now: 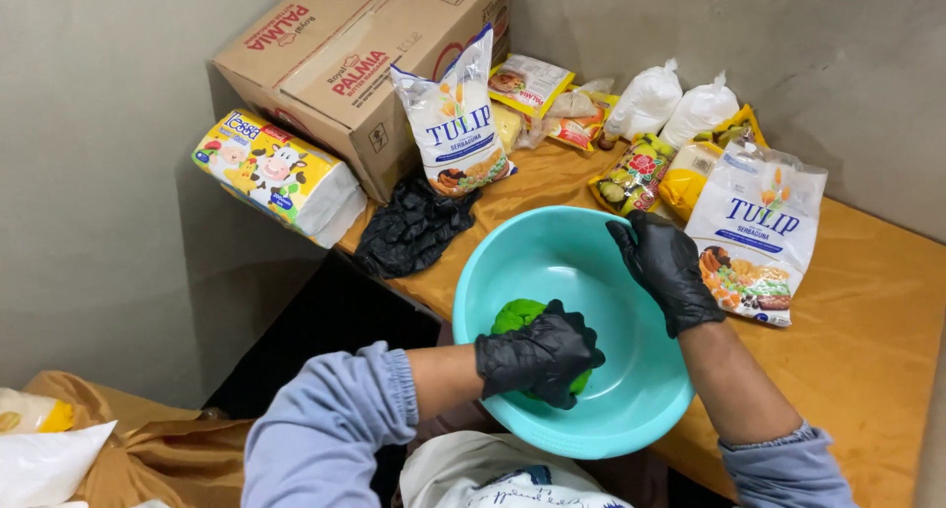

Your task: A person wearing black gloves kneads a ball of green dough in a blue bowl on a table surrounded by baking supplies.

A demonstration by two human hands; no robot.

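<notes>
Gloved left hand (537, 355) on green dough (517, 316)

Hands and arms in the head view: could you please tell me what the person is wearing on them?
Both the left hand and the right hand wear thin, glossy black disposable gloves ending at the wrists. The sleeves are pale blue-grey fabric with gathered cuffs, pushed up so the forearms are bare.

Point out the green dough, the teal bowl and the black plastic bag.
green dough (515, 315), head view, bare top left of the lump
teal bowl (631, 409), head view, inner wall
black plastic bag (409, 230), head view, crumpled middle
</notes>
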